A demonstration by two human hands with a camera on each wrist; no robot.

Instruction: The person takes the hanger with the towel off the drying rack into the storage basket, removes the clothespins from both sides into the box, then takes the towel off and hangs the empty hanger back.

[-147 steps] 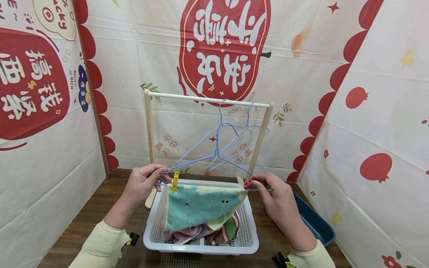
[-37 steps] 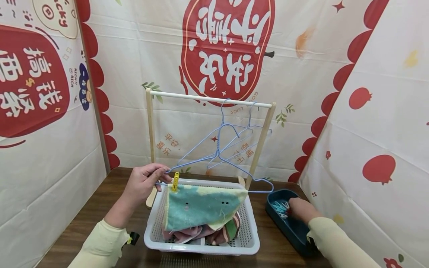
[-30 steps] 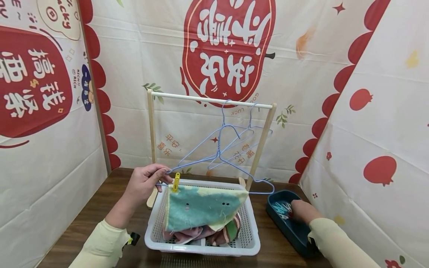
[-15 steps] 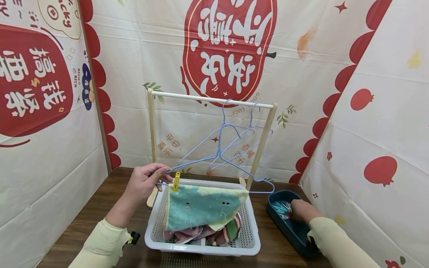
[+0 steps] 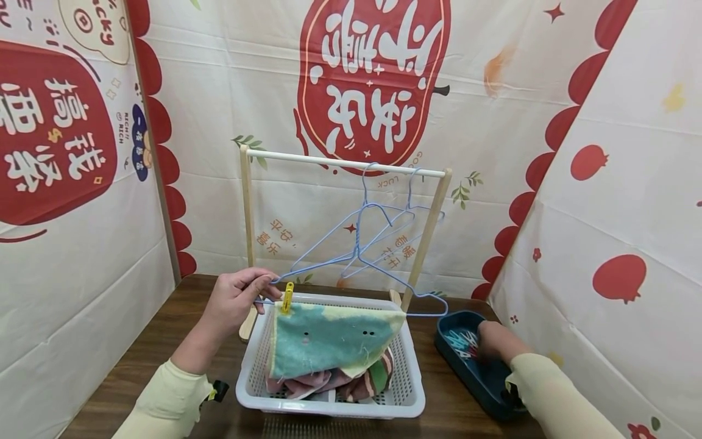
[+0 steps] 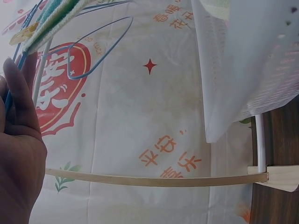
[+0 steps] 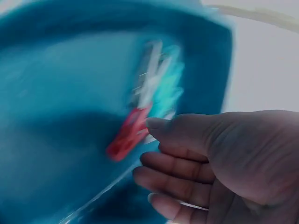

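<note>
In the head view my left hand grips the left end of a blue wire hanger. A teal and cream towel hangs from its lower bar, with a yellow clothespin at the left corner and none at the right. My right hand is down in a dark blue tray. In the right wrist view its fingers are loosely bent, and the thumb tip overlaps a red clothespin. White and turquoise clothespins lie beside it, blurred.
A white perforated basket stands below the towel, with pink and brown striped cloths inside. Behind it is a wooden rack with a white rod, where two more blue hangers hang. Printed cloth walls surround the brown table.
My right hand has left the towel's right corner, where it held a red clothespin, and reached into the tray. The tray sits further left and angled differently. My left hand keeps its hold.
</note>
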